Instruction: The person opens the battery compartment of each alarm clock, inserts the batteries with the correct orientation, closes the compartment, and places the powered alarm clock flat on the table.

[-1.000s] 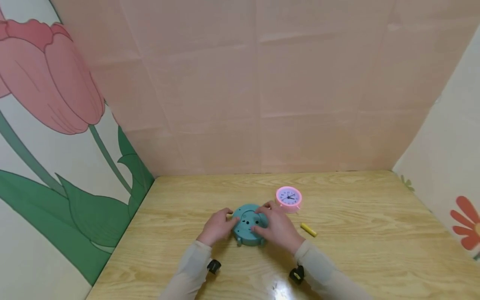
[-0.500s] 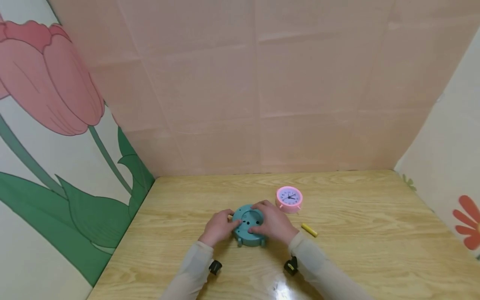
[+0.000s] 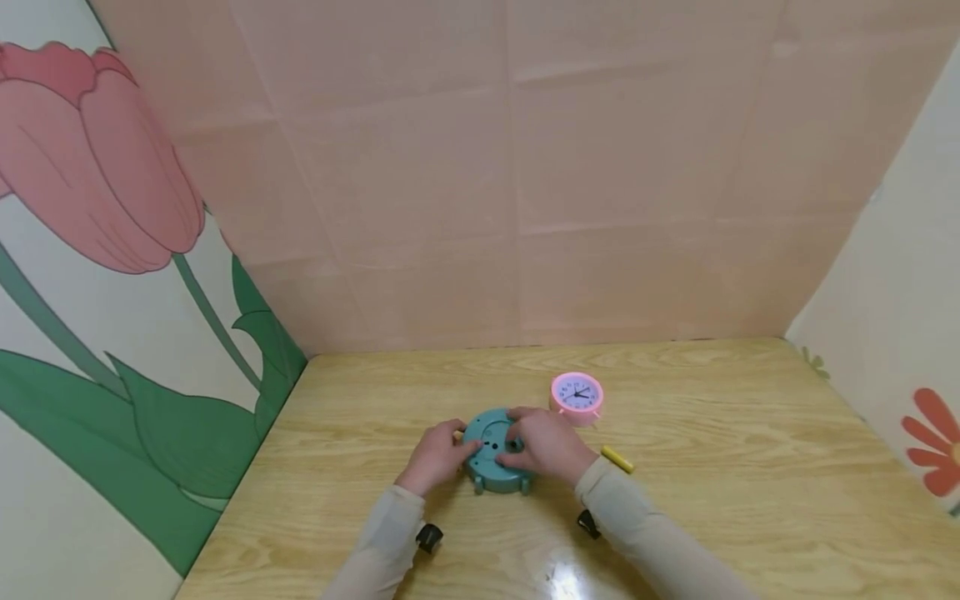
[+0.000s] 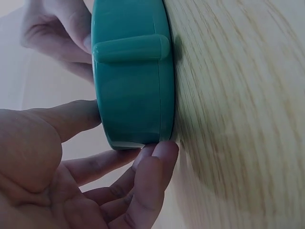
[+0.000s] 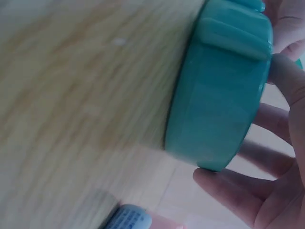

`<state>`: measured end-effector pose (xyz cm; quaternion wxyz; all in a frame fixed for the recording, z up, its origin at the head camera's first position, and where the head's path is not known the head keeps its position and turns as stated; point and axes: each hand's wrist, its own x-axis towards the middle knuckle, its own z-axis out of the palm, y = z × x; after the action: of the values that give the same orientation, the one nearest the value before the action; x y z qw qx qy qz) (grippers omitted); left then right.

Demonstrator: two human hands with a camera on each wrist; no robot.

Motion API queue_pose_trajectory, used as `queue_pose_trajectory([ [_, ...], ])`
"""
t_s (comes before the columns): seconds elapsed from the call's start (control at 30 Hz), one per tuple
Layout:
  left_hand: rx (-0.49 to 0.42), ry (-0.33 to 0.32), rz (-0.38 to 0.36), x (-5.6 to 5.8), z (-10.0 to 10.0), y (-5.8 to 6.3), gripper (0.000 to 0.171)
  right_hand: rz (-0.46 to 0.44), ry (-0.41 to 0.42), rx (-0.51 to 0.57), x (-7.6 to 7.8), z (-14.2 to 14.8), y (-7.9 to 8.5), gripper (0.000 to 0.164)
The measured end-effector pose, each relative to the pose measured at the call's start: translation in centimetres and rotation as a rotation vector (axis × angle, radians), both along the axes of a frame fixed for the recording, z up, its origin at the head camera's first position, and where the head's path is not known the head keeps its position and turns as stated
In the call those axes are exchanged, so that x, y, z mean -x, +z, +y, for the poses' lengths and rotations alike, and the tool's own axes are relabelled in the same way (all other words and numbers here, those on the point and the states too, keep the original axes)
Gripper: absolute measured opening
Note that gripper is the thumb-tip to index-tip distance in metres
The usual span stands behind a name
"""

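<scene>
A round teal alarm clock (image 3: pixel 486 462) lies face down on the table, its back with several small holes turned up and its stubby feet toward me. At its left side my left hand (image 3: pixel 431 457) grips the clock, thumb on the back edge and fingertips around the side wall (image 4: pixel 128 95). My right hand (image 3: pixel 551 446) holds the clock's right part; its thumb rests on the back, and a fingertip meets the far rim in the right wrist view. This hand covers some of the back, so what lies beneath its fingers is hidden.
Behind my right hand stands a pink alarm clock (image 3: pixel 576 393), face tilted up. A small yellow cylinder (image 3: pixel 617 459), resembling a battery, lies to the right on the wood-grain table (image 3: pixel 735 467). A pink-covered wall (image 3: pixel 517 208) closes off the back.
My right hand has shifted slightly left over the clock's back, its fingers changing position there. The left hand and the teal clock stay almost where they were.
</scene>
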<state>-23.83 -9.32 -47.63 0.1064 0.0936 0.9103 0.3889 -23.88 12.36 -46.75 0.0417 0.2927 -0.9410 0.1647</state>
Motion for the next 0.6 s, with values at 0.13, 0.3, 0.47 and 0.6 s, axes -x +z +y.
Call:
queue_pose_trajectory([
  [0.13,-0.017,-0.011,0.014,0.00,0.05,-0.09,0.039,0.110,0.063,-0.061,0.09,0.18,-0.34,0.030],
  [0.3,-0.007,-0.017,0.034,0.01,0.05,-0.18,0.039,0.206,0.131,-0.083,0.06,0.08,-0.41,0.025],
  [0.47,-0.003,-0.023,0.040,-0.01,0.04,-0.21,0.039,0.234,0.152,-0.115,0.05,-0.07,-0.36,0.025],
  [0.6,-0.005,-0.026,0.040,0.00,-0.01,-0.22,0.040,0.242,0.162,-0.133,0.04,-0.18,-0.29,0.025],
])
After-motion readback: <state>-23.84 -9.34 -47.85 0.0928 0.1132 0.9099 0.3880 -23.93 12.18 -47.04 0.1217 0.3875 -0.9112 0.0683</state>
